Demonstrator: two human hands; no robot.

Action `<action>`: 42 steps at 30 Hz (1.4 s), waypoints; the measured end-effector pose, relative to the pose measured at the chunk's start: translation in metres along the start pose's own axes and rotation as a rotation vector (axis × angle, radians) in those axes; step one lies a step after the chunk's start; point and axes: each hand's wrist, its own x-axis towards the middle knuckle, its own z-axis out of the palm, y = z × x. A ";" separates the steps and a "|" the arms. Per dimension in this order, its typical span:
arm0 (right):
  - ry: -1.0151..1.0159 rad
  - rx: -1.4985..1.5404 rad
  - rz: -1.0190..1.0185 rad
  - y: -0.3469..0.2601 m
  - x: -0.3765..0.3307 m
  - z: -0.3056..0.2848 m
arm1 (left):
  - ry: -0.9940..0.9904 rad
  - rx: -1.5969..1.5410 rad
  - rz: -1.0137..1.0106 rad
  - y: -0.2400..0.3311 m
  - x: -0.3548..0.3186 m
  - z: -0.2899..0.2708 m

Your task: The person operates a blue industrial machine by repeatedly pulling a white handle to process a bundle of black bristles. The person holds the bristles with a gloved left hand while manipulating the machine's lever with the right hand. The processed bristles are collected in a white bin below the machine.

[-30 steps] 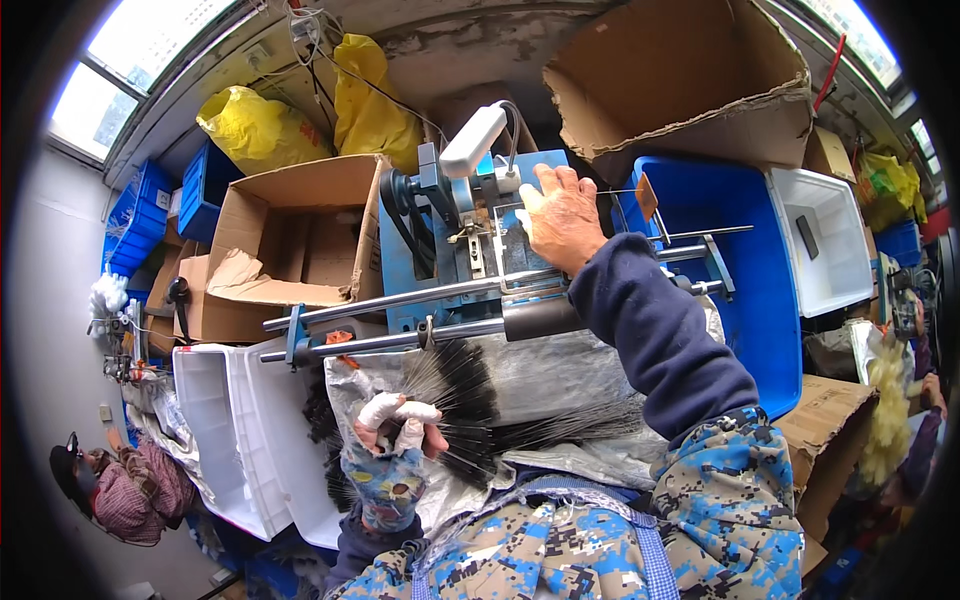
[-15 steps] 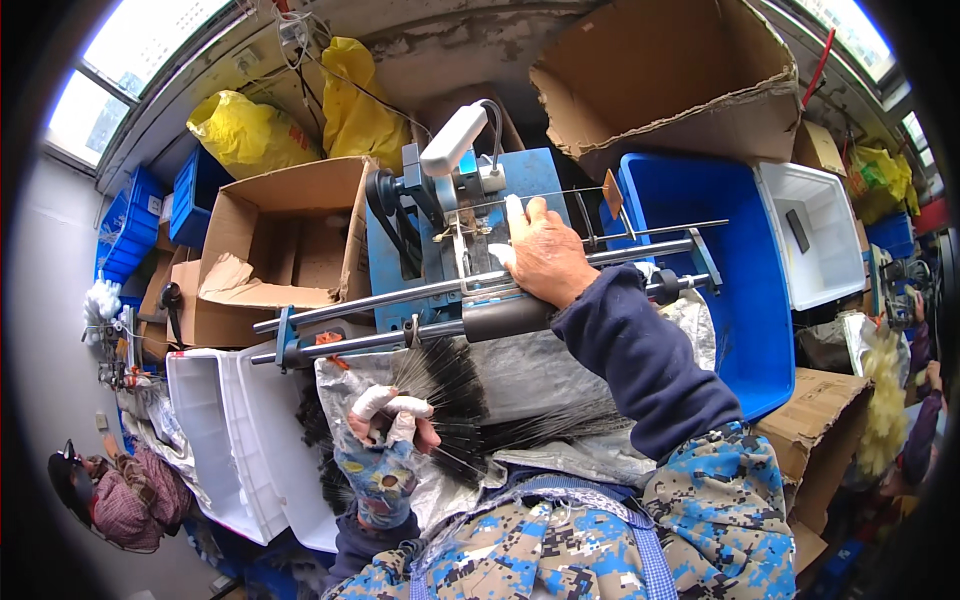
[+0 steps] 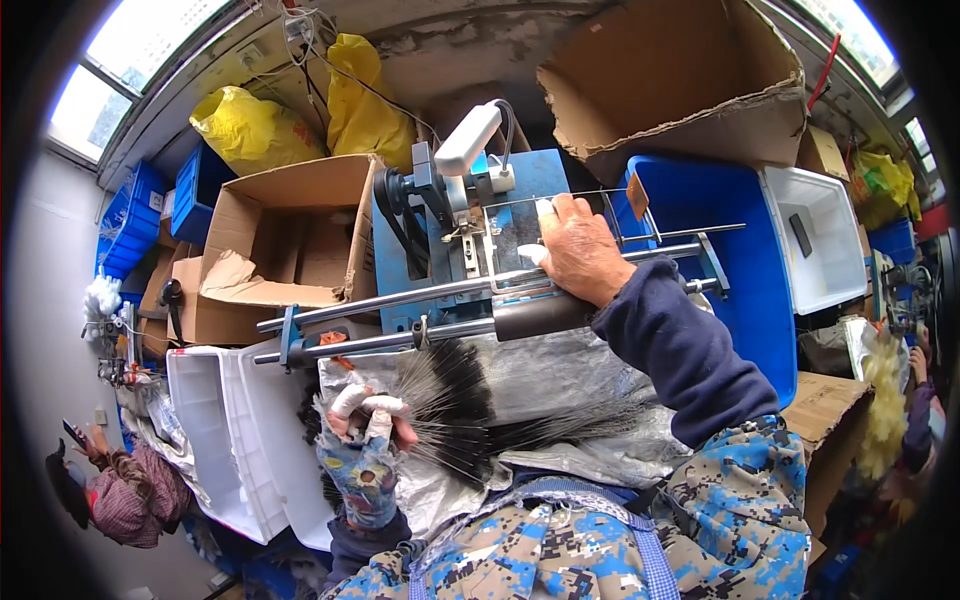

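Blue machine [image 3: 470,240] with twin steel rails [image 3: 400,320] stands far centre between cardboard box [image 3: 290,240] and blue bin [image 3: 740,260], right hand [image 3: 578,250] resting fingers-spread atop it, while near-left, left hand [image 3: 365,425] clenches black bristle bundle [image 3: 450,410].

Our hands work a cramped gap: 2 steel rails [image 3: 400,318] bar the way to the blue machine [image 3: 470,240], a cardboard box [image 3: 290,240] crowds the left, a blue bin [image 3: 740,250] the right, and black bristles [image 3: 460,410] cover the silver sheet [image 3: 560,370] below.
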 end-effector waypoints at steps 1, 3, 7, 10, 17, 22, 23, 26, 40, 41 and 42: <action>0.044 -0.052 -0.002 0.007 -0.001 -0.011 | -0.014 -0.015 0.013 -0.001 0.001 0.002; 0.208 -0.173 0.043 0.023 0.006 -0.015 | -0.041 -0.038 0.042 -0.002 0.002 0.010; 0.026 -0.350 0.044 0.035 0.022 -0.017 | -0.043 0.039 0.056 0.010 0.005 0.031; -0.041 -0.349 -0.045 0.031 0.009 -0.032 | -0.031 0.079 0.211 0.012 0.008 0.013; -0.053 0.388 -0.347 -0.035 -0.107 -0.082 | -0.029 0.039 0.293 0.013 0.016 0.007; -0.189 1.555 -0.206 -0.110 -0.098 -0.045 | -0.283 0.422 0.400 0.001 0.003 0.048; -0.199 1.428 -0.199 -0.099 -0.094 -0.051 | -0.213 -0.084 0.263 0.006 0.002 0.061; 0.243 0.751 -0.277 -0.049 -0.067 -0.050 | -0.214 0.598 0.179 0.002 0.012 0.023; 0.169 -0.103 -0.007 -0.005 0.037 0.014 | -0.670 1.302 0.341 -0.055 0.018 -0.025; 0.173 -0.111 -0.006 -0.006 0.036 0.013 | -0.658 1.290 0.284 -0.048 0.019 -0.024; 0.176 -0.119 -0.005 -0.007 0.036 0.013 | -0.645 1.278 0.227 -0.039 0.021 -0.021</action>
